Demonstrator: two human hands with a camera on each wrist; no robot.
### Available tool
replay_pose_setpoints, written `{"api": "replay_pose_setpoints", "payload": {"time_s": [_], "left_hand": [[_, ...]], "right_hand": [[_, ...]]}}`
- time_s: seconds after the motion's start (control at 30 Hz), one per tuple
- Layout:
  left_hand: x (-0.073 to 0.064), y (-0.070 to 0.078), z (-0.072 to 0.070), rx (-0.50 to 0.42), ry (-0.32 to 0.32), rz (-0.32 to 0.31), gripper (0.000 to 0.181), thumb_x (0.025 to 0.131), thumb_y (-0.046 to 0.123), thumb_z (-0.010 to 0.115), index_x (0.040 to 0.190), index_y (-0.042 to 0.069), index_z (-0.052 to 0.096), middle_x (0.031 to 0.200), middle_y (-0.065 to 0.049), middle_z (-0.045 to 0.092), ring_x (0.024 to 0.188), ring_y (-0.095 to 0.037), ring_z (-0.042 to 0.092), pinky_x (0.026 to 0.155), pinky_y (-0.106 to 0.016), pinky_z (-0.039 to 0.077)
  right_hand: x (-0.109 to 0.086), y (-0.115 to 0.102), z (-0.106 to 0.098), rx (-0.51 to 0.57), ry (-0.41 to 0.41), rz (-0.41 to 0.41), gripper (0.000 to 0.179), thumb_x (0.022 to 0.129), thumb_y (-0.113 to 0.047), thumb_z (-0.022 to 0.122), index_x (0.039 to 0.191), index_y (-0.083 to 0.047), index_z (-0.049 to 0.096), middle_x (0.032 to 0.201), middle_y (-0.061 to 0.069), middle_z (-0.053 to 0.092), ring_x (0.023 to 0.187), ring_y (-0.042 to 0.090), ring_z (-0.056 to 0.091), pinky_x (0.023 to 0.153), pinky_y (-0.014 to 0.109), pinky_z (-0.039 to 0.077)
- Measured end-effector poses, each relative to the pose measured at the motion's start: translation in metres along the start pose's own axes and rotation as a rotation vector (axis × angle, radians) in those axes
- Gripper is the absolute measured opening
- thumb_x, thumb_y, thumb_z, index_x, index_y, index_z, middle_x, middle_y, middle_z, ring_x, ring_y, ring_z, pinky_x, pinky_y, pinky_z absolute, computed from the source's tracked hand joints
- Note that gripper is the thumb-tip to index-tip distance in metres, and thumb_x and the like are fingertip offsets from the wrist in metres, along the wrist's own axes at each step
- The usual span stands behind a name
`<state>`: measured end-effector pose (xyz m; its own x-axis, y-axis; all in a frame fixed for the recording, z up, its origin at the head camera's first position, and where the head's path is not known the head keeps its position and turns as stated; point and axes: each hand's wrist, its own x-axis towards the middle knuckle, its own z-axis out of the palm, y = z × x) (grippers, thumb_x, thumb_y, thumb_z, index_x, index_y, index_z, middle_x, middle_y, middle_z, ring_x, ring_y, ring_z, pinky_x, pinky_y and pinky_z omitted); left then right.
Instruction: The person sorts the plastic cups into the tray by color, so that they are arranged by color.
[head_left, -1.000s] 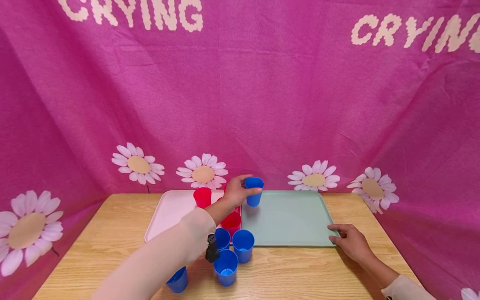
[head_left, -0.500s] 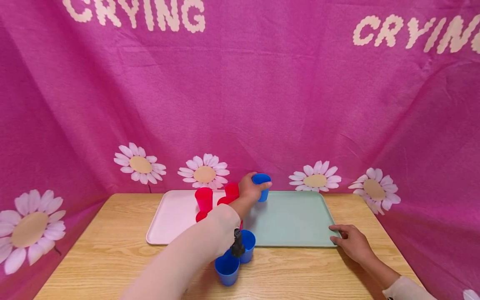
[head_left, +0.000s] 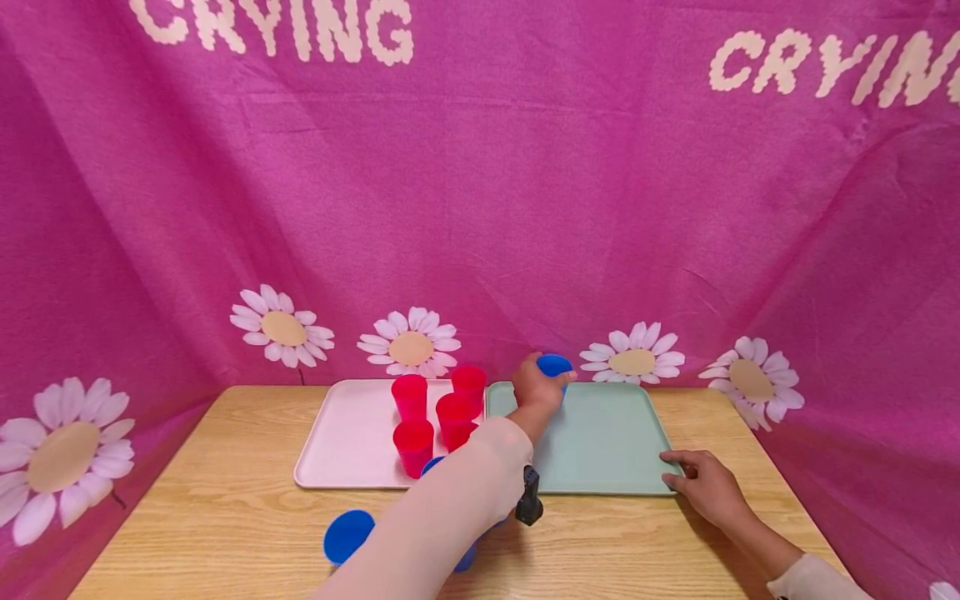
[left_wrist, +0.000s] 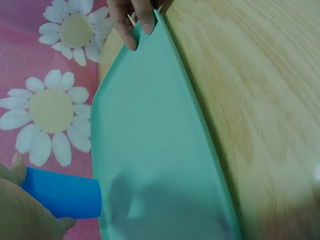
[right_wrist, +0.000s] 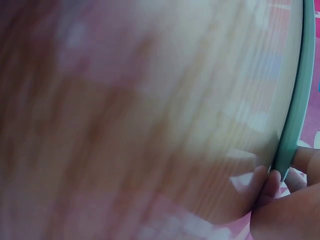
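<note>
In the head view my left hand (head_left: 536,387) grips a blue plastic cup (head_left: 556,364) over the far left part of a pale green tray (head_left: 607,450). The left wrist view puts the cup's base (left_wrist: 87,197) level with the tray's far rim, the thumb and fingers wrapped round its side. At the tray's near right corner, my right hand (head_left: 705,485) pinches the edge. Its fingertips (left_wrist: 147,27) lie over the rim in the left wrist view, and the right wrist view has the thumb at the near side of the tray edge (right_wrist: 292,120).
Several red cups (head_left: 410,397) stand upright on a pink tray (head_left: 337,446), left of the green one. In front, on the wooden table (head_left: 217,500), are a blue cup (head_left: 348,536) and other blue cups (head_left: 465,560) partly hidden by my left sleeve. A pink daisy-print cloth (head_left: 510,208) hangs behind.
My left hand has carried the blue cup rightward, from the seam between the trays to over the green tray, lower in the last half second. My right hand has stayed at the corner.
</note>
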<state>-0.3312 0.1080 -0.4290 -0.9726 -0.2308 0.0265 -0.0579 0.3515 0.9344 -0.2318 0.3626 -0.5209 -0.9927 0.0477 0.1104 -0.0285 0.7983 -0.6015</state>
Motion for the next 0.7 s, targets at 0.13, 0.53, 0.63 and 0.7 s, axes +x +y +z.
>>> {"api": "replay_pose_setpoints", "payload": {"time_s": [0.13,0.53,0.63,0.7], "left_hand": [[-0.004,-0.003,0.012,-0.038,0.028,-0.022,0.064,0.083,0.025,0.088,0.138,0.005,0.062,0.127,-0.018,0.066,0.124,-0.040,0.058,0.095,-0.054,0.056],[-0.014,-0.017,0.034,-0.035,0.095,0.044,0.063,0.075,0.024,0.094,0.128,0.002,0.068,0.115,-0.017,0.071,0.111,-0.039,0.065,0.092,-0.051,0.057],[-0.015,-0.021,0.037,-0.039,0.091,0.044,0.062,0.075,0.023,0.094,0.127,0.003,0.067,0.115,-0.017,0.071,0.112,-0.039,0.065,0.092,-0.051,0.058],[-0.014,-0.023,0.038,-0.041,0.086,0.038,0.062,0.075,0.023,0.094,0.127,0.004,0.067,0.115,-0.017,0.071,0.113,-0.039,0.064,0.092,-0.051,0.057]], "right_hand": [[0.000,0.000,0.000,0.002,-0.002,0.004,0.033,0.088,-0.009,0.079,0.118,0.003,0.073,0.103,0.017,0.063,0.087,0.024,0.052,0.075,0.036,0.042],[0.001,0.003,0.000,0.008,-0.019,0.005,0.033,0.089,-0.008,0.078,0.119,0.003,0.073,0.103,0.017,0.063,0.088,0.026,0.052,0.077,0.039,0.043],[0.001,0.003,0.000,0.010,-0.018,0.001,0.033,0.089,-0.008,0.078,0.119,0.003,0.073,0.103,0.017,0.063,0.087,0.025,0.052,0.077,0.039,0.043],[0.001,0.003,0.000,0.011,-0.019,-0.002,0.033,0.089,-0.008,0.078,0.119,0.003,0.073,0.102,0.017,0.063,0.087,0.025,0.051,0.076,0.038,0.043]]}}
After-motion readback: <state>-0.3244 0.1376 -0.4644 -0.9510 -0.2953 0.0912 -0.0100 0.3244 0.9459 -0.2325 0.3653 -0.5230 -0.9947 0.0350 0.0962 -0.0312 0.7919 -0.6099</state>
